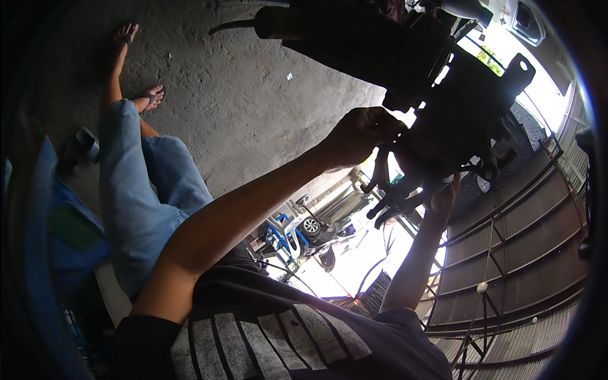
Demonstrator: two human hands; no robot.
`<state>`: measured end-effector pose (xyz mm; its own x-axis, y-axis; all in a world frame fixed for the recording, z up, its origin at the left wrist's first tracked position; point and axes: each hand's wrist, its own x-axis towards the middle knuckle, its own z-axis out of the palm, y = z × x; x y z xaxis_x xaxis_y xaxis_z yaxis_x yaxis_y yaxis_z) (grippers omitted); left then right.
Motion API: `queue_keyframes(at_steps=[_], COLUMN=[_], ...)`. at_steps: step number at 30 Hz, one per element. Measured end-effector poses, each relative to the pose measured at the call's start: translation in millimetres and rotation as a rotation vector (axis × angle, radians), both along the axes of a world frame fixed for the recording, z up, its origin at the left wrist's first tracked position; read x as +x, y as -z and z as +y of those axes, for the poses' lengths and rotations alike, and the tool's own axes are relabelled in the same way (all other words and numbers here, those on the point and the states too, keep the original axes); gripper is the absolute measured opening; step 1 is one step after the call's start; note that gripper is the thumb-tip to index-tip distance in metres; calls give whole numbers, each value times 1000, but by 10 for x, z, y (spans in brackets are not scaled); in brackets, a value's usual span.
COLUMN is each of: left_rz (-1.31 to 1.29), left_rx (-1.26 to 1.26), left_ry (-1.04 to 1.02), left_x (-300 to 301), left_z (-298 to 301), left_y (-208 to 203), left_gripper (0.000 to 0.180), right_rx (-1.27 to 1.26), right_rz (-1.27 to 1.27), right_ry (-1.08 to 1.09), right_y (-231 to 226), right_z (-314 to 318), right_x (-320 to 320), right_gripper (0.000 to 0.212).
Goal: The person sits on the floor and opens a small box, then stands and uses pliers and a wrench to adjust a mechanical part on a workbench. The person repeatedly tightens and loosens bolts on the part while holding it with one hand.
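A large dark metal vehicle part [462, 107] hangs above me, almost black against bright light. A rounded lug with a hole sticks out at its far right, and several prong-like pieces point down from its lower left. At its left edge is my left hand [364, 134], closed, with fingertips pinched together against the part. What they grip is too dark to name. Below the part, my right hand [443, 195] reaches up to its underside. One finger or thumb shows there, while the others are hidden in shadow.
A dark cylinder [304, 24] with a bent rod lies along the top. Jean-clad legs [145, 180] with sandalled feet stretch over the rough concrete floor [253, 95] at left. A silver car [335, 212] and blue frame [282, 235] stand behind; a corrugated metal roof [513, 253] fills the right.
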<state>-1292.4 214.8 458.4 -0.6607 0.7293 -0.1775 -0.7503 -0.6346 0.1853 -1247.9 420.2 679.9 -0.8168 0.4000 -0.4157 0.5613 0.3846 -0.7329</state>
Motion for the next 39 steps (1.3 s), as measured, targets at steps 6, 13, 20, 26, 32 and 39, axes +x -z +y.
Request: queue_keyframes(at_steps=[6,13,20,26,32,39], left_rz=[-8,7,126,104,170,58], left_rx=[22,39,-157,61,-37,-192], left_ry=[26,29,426,487,400,407], left_x=[-34,169,1049,1347,1291,1351], left_z=[-36,-17,-316,-122,-61,-51], left_y=[-20,90,77,-345,-451,-602], left_gripper=[33,36,38,37,26,15], right_rx=[-74,-218,-23,188,267,278], right_rz=[39,64,-140,-88,-79,-84], right_ry=[-36,-27,-76,-290,-308,-302], right_y=[-59,127,312,476,524,532], right_z=[-101,-259,-343,-407,-422,-448], right_x=[-6,-83,-249,-317,-303,-306], right_gripper=[48,39,40,47,59,59])
